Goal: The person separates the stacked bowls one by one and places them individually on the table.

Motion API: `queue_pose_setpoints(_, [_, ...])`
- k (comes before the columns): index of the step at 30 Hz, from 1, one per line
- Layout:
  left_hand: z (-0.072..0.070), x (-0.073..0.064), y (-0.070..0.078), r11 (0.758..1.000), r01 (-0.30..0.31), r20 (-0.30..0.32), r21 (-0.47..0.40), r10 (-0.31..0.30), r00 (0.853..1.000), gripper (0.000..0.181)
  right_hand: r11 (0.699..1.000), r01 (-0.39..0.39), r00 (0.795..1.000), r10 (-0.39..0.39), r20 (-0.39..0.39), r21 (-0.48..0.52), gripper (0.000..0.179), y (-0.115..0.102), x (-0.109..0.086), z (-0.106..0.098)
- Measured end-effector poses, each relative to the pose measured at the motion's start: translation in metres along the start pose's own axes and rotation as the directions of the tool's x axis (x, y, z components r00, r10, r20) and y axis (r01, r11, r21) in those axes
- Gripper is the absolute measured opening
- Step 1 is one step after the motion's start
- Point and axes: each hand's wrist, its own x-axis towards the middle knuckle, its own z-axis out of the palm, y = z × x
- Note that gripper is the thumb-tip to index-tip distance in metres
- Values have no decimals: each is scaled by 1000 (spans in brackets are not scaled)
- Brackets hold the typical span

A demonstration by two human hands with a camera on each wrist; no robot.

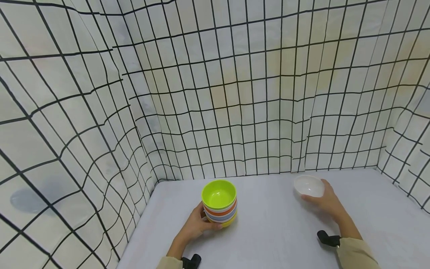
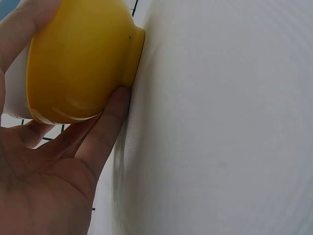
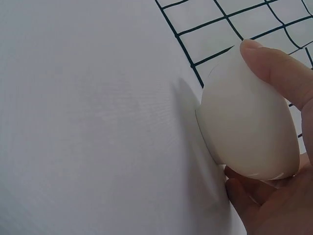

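A stack of nested bowls stands at the middle of the table, a lime green bowl (image 1: 219,194) on top, with white, orange and lavender rims beneath it. The lowest is a yellow bowl (image 2: 78,63), its foot close over the table in the left wrist view. My left hand (image 1: 198,225) grips the stack low on its left side, thumb in front and fingers round the back. Farther right, my right hand (image 1: 324,200) holds a single white bowl (image 3: 249,117) by its right side, thumb on one side and fingers curled under the other. This bowl stays upright, mouth up.
The table (image 1: 268,231) has a white cover. A white wall with a black grid (image 1: 242,93) rises along its back edge and on both sides. Black wrist mounts (image 1: 328,238) sit at both sleeves.
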Motion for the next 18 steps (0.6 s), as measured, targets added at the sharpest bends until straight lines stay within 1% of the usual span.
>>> queue_pose_setpoints(5, [1,0,-1,1000,1,1,-9,-1,1000,92,999,-24,1000,24,12,24,127,3,0,-3])
queue_pose_setpoints(12, [1,-1,0,1000,3,4,-14,-3,1000,92,998,-55,998,55,18,15,129,6,4,-6])
queue_pose_setpoints(18, [1,-2,2,1000,11,4,-13,-11,1000,95,998,-56,998,55,39,7,129,4,7,-11])
